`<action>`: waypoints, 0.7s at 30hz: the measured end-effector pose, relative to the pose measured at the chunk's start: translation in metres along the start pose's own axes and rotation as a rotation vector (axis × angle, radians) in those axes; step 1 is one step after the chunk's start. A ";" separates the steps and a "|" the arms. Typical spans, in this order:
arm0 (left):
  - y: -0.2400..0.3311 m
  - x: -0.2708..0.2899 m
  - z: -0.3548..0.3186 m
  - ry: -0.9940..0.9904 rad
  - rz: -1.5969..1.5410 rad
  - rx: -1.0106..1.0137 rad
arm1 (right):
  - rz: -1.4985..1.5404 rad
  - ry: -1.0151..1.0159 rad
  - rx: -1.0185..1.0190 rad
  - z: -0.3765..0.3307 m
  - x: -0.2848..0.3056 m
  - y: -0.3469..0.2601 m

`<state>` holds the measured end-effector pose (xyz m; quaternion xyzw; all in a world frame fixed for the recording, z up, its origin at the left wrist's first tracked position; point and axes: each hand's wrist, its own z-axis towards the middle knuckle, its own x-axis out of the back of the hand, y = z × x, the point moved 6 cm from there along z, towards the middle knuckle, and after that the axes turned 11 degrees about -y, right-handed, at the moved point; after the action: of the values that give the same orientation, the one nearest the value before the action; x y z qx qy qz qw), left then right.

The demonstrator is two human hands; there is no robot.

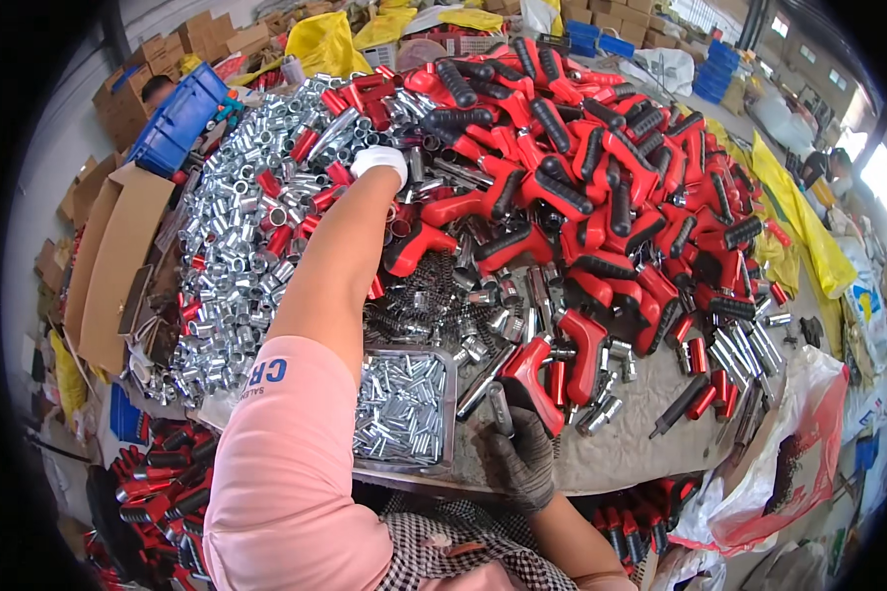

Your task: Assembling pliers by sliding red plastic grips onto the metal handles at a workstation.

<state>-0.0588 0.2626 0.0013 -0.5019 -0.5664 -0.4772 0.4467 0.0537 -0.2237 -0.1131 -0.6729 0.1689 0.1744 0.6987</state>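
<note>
My left hand [380, 162], in a white glove, reaches far across the table to where the pile of silver metal sleeves [235, 212] meets the red tool bodies. Its fingers are hidden behind the glove's back, so what they touch does not show. Close to the front edge, my right hand [524, 461], in a dark grey glove, is closed around a short grey metal cylinder [501, 410] that points up. A red pistol-shaped tool body [534, 386] lies right beside that cylinder. Left of this hand sits a metal tray [449, 409] filled with small silver pins [396, 404].
Red tool bodies with black grips [567, 187] heap across the back and right. Dark springs [419, 305] lie mid-table. Metal rods [744, 350] and a plastic bag [788, 453] are at right. A blue crate [177, 120] and cardboard box [118, 266] stand left.
</note>
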 end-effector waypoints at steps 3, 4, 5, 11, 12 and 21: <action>0.013 -0.006 -0.002 -0.129 0.336 -0.273 | 0.009 0.025 0.137 0.003 0.005 0.002; 0.008 -0.007 0.001 -0.126 0.391 -0.320 | -0.005 0.028 0.121 0.004 0.005 0.002; 0.002 -0.012 0.002 -0.123 0.404 -0.357 | 0.001 0.023 0.126 0.004 0.005 0.002; -0.013 -0.023 -0.013 -0.265 0.519 -0.681 | -0.072 0.044 0.105 0.010 0.009 0.009; -0.011 -0.013 -0.036 -0.308 0.509 -0.691 | -0.075 0.047 0.105 0.010 0.011 0.008; -0.086 0.018 -0.123 -0.241 0.223 -0.799 | -0.151 0.014 0.285 0.006 0.000 -0.006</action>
<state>-0.1426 0.1396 0.0293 -0.7458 -0.3274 -0.5458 0.1966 0.0565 -0.2184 -0.1080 -0.5789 0.1456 0.0909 0.7972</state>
